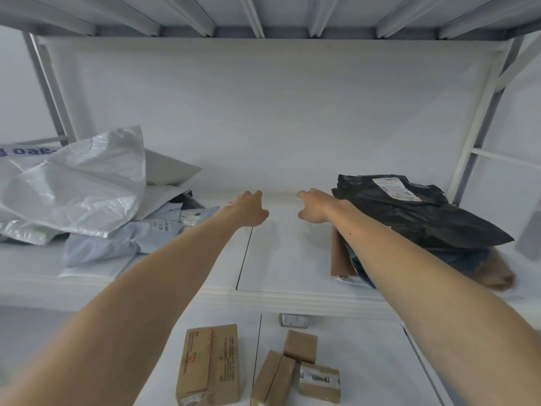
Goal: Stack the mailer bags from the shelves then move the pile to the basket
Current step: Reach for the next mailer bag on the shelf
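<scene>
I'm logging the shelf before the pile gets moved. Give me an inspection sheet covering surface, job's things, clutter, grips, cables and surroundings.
Surface: white shelf board, bare in the middle, with a seam running front to back.
Job's things: silvery-white mailer bags are heaped on the left over a pale blue mailer. A black mailer bag with a label tops the right heap. No basket is in view.
Clutter: brown cardboard boxes on the shelf below.
Grips: left hand and right hand reach over the bare middle, fingers loosely curled, holding nothing.
Cables: nothing seen.
Surroundings: grey metal uprights; ribbed underside of the shelf above.
</scene>
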